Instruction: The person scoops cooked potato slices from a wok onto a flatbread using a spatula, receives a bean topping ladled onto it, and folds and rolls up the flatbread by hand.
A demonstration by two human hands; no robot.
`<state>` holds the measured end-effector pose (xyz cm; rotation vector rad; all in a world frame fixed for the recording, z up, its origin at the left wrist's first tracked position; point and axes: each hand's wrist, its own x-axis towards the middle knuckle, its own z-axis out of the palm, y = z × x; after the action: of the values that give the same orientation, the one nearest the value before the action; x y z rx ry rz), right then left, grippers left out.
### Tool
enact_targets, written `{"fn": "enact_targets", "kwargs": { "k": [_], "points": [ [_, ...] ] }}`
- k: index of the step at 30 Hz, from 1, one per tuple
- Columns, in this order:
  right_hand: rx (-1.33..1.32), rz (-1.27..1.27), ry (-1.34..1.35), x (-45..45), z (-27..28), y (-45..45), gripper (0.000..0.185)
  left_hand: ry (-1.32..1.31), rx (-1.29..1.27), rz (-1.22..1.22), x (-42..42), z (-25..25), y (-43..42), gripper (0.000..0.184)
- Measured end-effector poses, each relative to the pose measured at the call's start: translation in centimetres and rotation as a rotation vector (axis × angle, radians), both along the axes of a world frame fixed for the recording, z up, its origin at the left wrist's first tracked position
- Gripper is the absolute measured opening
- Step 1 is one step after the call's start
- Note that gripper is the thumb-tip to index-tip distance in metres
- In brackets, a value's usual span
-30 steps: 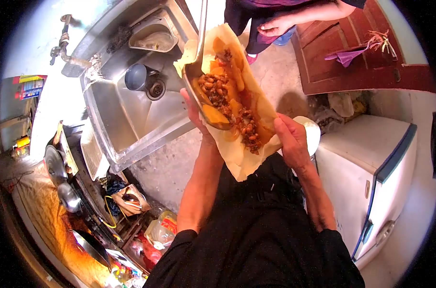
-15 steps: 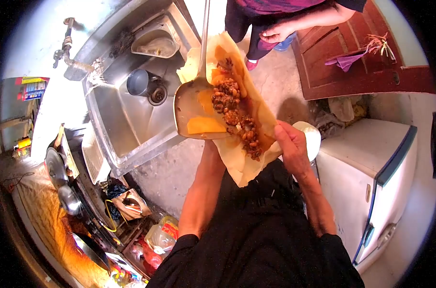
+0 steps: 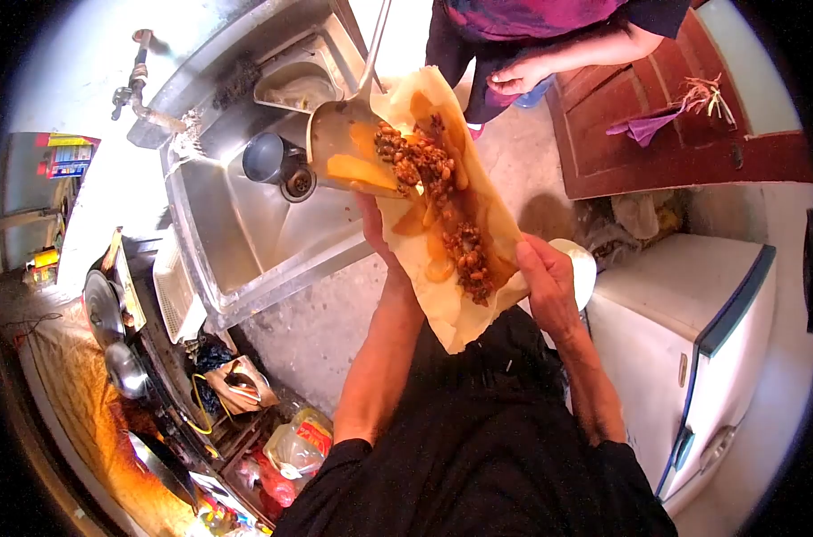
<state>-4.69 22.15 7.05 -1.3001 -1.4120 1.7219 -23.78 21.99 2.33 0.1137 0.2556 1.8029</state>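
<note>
A pale wrapper sheet (image 3: 406, 234) lies across both my hands, with a strip of dark bean filling (image 3: 469, 259) and orange slices along it. My left hand (image 3: 375, 228) grips the sheet from its left side, the fingers mostly hidden beneath. At the lower right edge, my right hand (image 3: 548, 273) pinches the sheet with the thumb on top. A metal spatula (image 3: 335, 134) with an orange slice (image 3: 357, 170) on its blade overlaps the sheet's upper left edge. Its handle runs up out of view, and whoever holds it is not visible.
A steel sink (image 3: 245, 242) with a dark cup (image 3: 268, 158) is at the left. Ahead stands another person (image 3: 532, 72), one hand at the thigh. A white fridge (image 3: 684, 295) is at the right, a red door (image 3: 621, 116) behind, and pans (image 3: 102, 309) at the lower left.
The spatula has risen and shifted left over the sheet, uncovering more of the sheet's left part. More filling now shows near its blade. Both my hands keep hold of the sheet.
</note>
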Motion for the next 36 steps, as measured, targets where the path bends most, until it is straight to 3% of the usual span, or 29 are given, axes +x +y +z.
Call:
{"fn": "enact_targets", "kwargs": {
  "k": [3, 7, 22, 28, 36],
  "points": [
    [0.006, -0.013, 0.037, -0.1, 0.3, -0.2, 0.039, -0.006, -0.002, -0.007, 0.2, 0.5, -0.1, 0.086],
    [0.015, 0.0, 0.022, 0.4, -0.1, -0.4, 0.039, -0.174, 0.231, -0.07, 0.5, 0.9, 0.1, 0.089],
    [0.007, -0.021, 0.048, -0.1, 0.3, -1.0, 0.037, -0.042, 0.029, 0.016, 0.6, 0.7, -0.4, 0.088],
    [-0.017, -0.028, 0.034, -0.1, 0.3, -1.4, 0.037, -0.092, 0.177, -0.074, 0.4, 1.2, -0.4, 0.089],
    [0.032, 0.017, -0.035, 1.3, -0.2, -1.2, 0.039, -0.05, 0.094, -0.066, 0.6, 0.8, 0.1, 0.089]
  ]
}}
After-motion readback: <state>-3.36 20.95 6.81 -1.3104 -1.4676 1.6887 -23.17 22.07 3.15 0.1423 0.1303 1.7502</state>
